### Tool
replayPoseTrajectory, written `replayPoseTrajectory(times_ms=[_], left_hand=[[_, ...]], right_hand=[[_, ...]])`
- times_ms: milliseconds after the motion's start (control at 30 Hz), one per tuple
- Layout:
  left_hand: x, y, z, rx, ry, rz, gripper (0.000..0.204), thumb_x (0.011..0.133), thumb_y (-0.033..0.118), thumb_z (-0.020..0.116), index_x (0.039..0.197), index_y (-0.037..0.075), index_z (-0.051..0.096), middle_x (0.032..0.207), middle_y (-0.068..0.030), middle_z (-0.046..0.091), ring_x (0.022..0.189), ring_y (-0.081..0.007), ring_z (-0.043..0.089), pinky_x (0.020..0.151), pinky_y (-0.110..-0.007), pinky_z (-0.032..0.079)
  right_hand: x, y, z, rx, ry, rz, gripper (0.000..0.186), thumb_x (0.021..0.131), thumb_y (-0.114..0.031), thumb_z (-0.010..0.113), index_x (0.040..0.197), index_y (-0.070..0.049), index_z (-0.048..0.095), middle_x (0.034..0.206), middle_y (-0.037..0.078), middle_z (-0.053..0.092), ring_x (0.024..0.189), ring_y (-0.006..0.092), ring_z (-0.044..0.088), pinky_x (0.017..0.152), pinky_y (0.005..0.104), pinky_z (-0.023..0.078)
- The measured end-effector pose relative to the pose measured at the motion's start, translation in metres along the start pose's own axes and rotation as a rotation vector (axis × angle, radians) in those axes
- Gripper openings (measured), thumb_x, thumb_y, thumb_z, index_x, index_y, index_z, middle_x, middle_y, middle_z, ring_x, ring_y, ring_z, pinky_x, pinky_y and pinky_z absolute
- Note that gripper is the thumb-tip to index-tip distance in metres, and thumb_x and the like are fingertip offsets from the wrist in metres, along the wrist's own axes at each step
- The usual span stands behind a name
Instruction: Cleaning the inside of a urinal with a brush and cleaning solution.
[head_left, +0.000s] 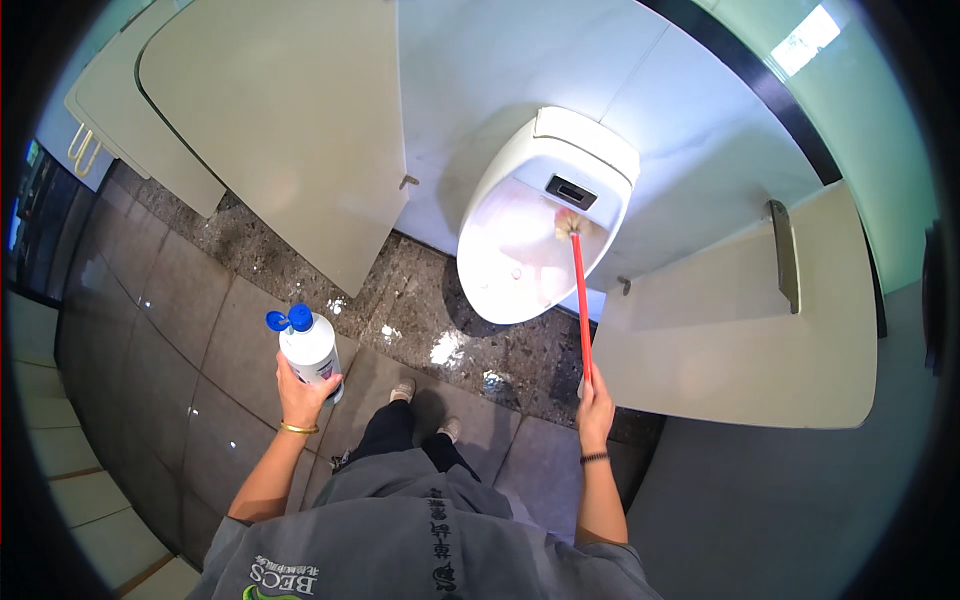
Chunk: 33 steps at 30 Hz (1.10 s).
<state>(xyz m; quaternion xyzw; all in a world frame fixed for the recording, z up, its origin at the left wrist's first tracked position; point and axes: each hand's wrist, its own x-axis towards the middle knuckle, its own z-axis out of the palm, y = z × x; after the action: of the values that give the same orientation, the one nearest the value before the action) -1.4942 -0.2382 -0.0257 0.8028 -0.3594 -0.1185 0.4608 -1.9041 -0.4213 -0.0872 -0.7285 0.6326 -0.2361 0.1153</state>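
Observation:
My left hand [303, 393] is wrapped round a white bottle [312, 345] with a blue cap [299, 317], whose lid is flipped up. The bottle is held upright, well to the left of the urinal. My right hand [595, 408] grips the lower end of the red handle of a toilet brush [581, 300]. Its pale, pinkish head touches the inner back wall of the white urinal [490, 235], just below a dark sensor panel [571, 191]. A small drain shows in the bowl.
Beige partitions stand to the left [290, 120] and right [740, 330] of the urinal. A dark metal bracket [785, 257] is on the right one. Grey floor tiles [245, 330] meet a dark speckled strip [440, 305] with shiny spots that look wet. My feet are on the tiles.

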Motion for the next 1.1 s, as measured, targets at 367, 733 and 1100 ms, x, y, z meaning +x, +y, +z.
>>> replayPoseTrajectory(times_ms=[367,733,1100], left_hand=[[-0.001,-0.007,0.001,0.040,0.016,-0.021,0.085,0.048,0.019,0.085,0.118,0.002,0.039,0.105,-0.0187,0.058,0.097,-0.0349,0.056,0.083,-0.041,0.044],[0.011,0.004,0.002,-0.020,0.017,0.004,0.082,0.049,0.017,0.085,0.116,0.002,0.040,0.104,-0.0171,0.059,0.097,-0.0311,0.058,0.084,-0.040,0.045],[0.009,0.004,-0.007,0.040,0.056,-0.006,0.080,0.051,0.016,0.084,0.116,0.002,0.040,0.105,-0.0165,0.059,0.098,-0.0303,0.058,0.084,-0.039,0.045]], right_hand=[[0.022,-0.088,-0.035,1.615,-0.545,0.889,0.040,0.094,-0.031,0.044,0.133,-0.023,0.037,0.057,-0.004,0.037,0.039,0.0043,0.030,0.032,0.0180,0.026],[0.086,-0.069,0.006,1.688,-0.646,1.099,0.005,0.095,-0.020,0.044,0.096,-0.015,0.043,0.052,-0.004,0.035,0.037,0.0053,0.031,0.032,0.0192,0.027],[0.086,-0.084,-0.001,1.508,-0.634,1.024,0.029,0.095,-0.021,0.044,0.123,-0.014,0.043,0.054,-0.004,0.037,0.037,0.0044,0.031,0.031,0.0181,0.025]])
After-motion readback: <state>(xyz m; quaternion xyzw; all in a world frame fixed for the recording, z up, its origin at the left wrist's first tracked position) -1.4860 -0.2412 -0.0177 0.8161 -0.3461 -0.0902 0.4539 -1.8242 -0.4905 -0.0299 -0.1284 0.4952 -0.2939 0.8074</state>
